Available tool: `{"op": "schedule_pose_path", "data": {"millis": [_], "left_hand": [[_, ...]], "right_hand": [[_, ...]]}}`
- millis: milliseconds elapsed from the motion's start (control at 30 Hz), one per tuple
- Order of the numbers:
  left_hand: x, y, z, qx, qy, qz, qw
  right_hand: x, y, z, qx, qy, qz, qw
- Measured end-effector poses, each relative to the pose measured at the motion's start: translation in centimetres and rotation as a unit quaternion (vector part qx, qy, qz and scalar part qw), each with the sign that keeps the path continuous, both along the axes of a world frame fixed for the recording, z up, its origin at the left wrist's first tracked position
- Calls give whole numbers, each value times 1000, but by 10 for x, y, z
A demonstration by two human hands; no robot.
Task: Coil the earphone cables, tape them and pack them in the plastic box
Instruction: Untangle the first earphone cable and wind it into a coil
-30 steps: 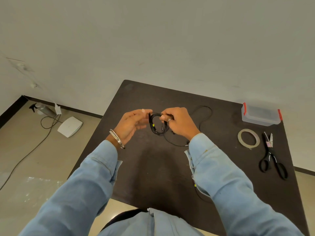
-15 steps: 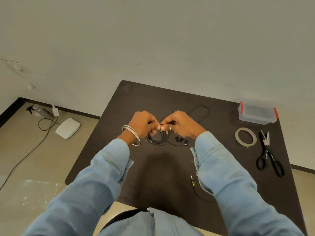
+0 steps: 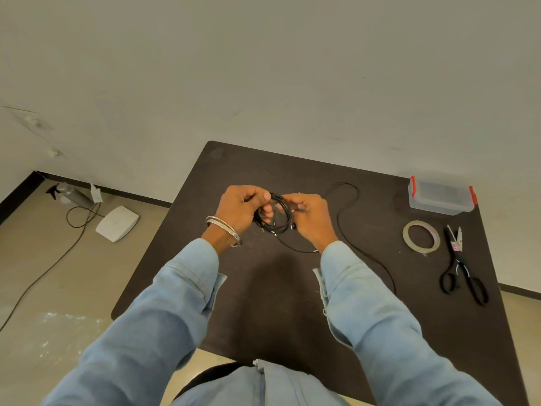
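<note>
A black earphone cable coil [image 3: 273,219] hangs between my two hands above the middle of the dark table [image 3: 292,288]. My left hand [image 3: 241,208] pinches its left and upper side. My right hand [image 3: 311,216] grips its right side with curled fingers. A loose length of black cable [image 3: 348,200] trails from the coil, loops over the table behind my right hand and runs down past my right sleeve. The clear plastic box [image 3: 442,196] with red clips stands shut at the far right. A tape roll [image 3: 421,237] lies in front of it.
Black scissors [image 3: 464,272] lie at the right edge beside the tape roll. Off the table's left, on the floor, sit a white flat device [image 3: 117,223], a spray bottle [image 3: 71,194] and a dark floor cable [image 3: 52,265]. A wall rises close behind the table.
The coil has turned from lying low under my knuckles to hanging upright between my hands. My hands have drawn slightly apart, and more loose cable shows along my right sleeve.
</note>
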State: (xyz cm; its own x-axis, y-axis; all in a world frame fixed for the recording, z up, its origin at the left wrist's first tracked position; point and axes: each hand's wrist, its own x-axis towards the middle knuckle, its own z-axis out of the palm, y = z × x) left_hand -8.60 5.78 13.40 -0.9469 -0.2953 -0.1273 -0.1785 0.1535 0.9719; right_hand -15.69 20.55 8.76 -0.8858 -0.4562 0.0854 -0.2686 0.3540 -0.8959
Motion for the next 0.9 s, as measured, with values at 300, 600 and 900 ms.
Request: {"op": "schedule_pose_path", "data": {"millis": [300,600,900], "left_hand": [[-5,3,-2,-181,33,90,979],[-4,9,-5,-265,64,58,960],[-1,15,-12,-241,51,79,966]], "right_hand": [[1,4,30,-198,-436,67,876],[6,-4,30,-115,-227,33,967],[13,-12,17,-149,-203,-66,966]]}}
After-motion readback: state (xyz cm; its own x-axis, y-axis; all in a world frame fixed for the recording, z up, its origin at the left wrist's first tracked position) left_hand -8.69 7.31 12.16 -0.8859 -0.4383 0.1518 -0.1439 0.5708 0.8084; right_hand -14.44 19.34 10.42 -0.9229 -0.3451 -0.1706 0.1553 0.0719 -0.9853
